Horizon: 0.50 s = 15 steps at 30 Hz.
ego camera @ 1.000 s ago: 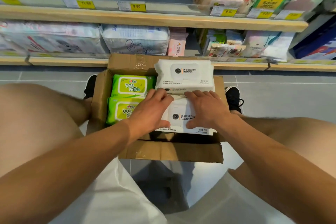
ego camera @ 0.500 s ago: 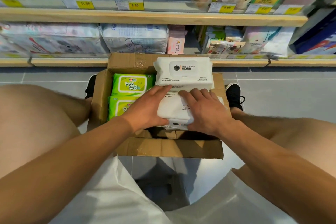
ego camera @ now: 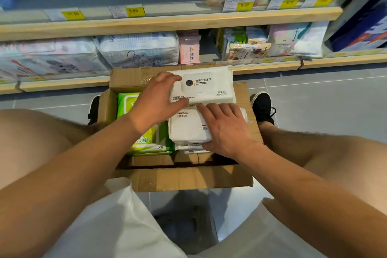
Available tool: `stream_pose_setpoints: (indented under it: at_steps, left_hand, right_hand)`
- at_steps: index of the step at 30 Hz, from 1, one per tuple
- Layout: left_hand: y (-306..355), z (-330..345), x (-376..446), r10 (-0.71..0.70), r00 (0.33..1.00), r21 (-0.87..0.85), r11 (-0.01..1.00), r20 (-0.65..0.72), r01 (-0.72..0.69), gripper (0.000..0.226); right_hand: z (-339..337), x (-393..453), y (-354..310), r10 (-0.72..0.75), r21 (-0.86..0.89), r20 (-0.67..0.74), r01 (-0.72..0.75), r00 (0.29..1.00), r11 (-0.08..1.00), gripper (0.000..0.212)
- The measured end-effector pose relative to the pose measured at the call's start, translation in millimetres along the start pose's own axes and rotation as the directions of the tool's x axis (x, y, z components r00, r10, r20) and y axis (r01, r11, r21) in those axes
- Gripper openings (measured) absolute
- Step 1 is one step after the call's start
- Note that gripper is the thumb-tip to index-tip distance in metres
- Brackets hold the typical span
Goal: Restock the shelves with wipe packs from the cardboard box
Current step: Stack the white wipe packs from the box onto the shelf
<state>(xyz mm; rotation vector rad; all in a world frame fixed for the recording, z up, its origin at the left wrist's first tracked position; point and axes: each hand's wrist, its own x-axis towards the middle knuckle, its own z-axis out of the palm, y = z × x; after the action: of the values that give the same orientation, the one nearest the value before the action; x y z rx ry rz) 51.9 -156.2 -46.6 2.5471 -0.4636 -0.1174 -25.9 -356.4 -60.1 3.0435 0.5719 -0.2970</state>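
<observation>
Over the cardboard box (ego camera: 188, 178), my left hand (ego camera: 157, 102) grips the far white pack (ego camera: 209, 88), right hand (ego camera: 226, 130) curls round the near one (ego camera: 188, 130); best lift both level.

Cardboard box (ego camera: 184, 178): brown, open-topped, flaps splayed outward, on the floor just before the lowest shelf (ego camera: 62, 85). Upper white wipe pack (ego camera: 211, 90): rectangular, flat, label up with a rounded lid flap and dark round logo, lying at the far right of the box, above its rim. Lower white wipe pack (ego camera: 188, 130): print upside down, tilted on a stack of further white packs, touching the upper one. Green wipe packs (ego camera: 150, 142): left half of box, partly hidden
</observation>
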Motion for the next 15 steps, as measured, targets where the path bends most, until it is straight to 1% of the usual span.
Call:
stream_pose_setpoints:
  at_steps: [1,3,5,8,10,11,13,15]
  left_hand:
    - [-2,0,13,-0.007,1.0,0.029,1.0,0.012,0.007,0.063]
    - [-4,5,38,-0.006,0.999,0.094,0.996,0.053,0.001,0.066]
    - [-3,14,60,-0.021,0.991,0.166,0.986,0.13,-0.001,0.077]
    - [4,23,80,-0.076,0.957,0.267,0.964,0.279,-0.001,0.093]
    - [7,27,86,-0.132,0.941,0.297,0.954,0.31,0.037,0.098]
    - [8,28,88,-0.155,0.936,0.327,0.944,0.315,0.046,0.098]
    - [11,29,88,-0.145,0.931,0.412,0.911,0.334,-0.006,0.093]
    - [14,29,86,-0.107,0.931,0.386,0.922,0.35,-0.039,0.081]
  right_hand:
    - [1,-1,2,0.003,0.004,-0.004,-0.002,1.0,1.0,0.104]
    - [2,-3,6,0.007,0.02,-0.009,-0.007,1.0,1.0,0.102]
    - [4,-4,8,0.005,0.029,-0.01,-0.004,1.0,1.0,0.101]
    - [5,-2,9,0.01,0.031,-0.012,-0.009,1.0,0.999,0.1]
    - [4,0,10,0.008,0.042,-0.007,-0.008,1.0,0.999,0.1]
    - [3,1,11,0.006,0.049,-0.004,-0.006,1.0,0.999,0.099]
    - [3,3,12,-0.004,0.049,0.002,0.004,1.0,0.999,0.1]
    - [4,2,12,-0.013,0.041,-0.006,0.013,1.0,0.999,0.099]
